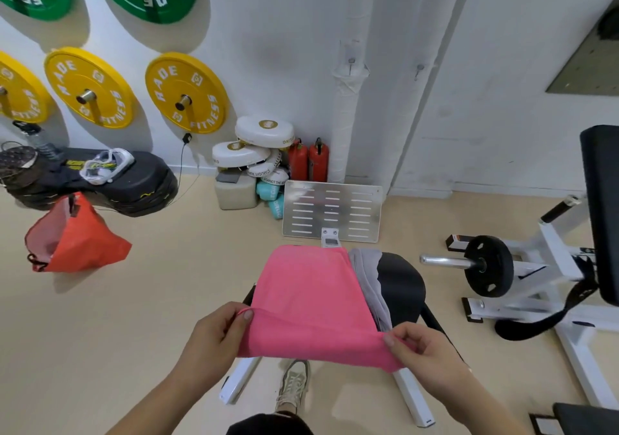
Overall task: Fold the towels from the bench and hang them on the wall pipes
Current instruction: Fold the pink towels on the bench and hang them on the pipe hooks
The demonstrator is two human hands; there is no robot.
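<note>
Head view: both hands gripped the near edge of a pink towel (pixel 308 297), which lay spread over the black bench seat (pixel 402 287). Left hand (pixel 214 337) pinched the towel's left corner between thumb and curled fingers; right hand (pixel 422 347) pinched the right corner likewise. A grey towel (pixel 368 277) lay bunched on the seat, touching the pink one's right side. Yellow weight plates (pixel 187 93) hung on the wall behind, near white wrapped pipes (pixel 348 76).

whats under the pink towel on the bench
The pink towel lies over the black padded bench seat, bare only at the right. A crumpled grey towel shows along its right edge; anything else beneath is covered.
</note>
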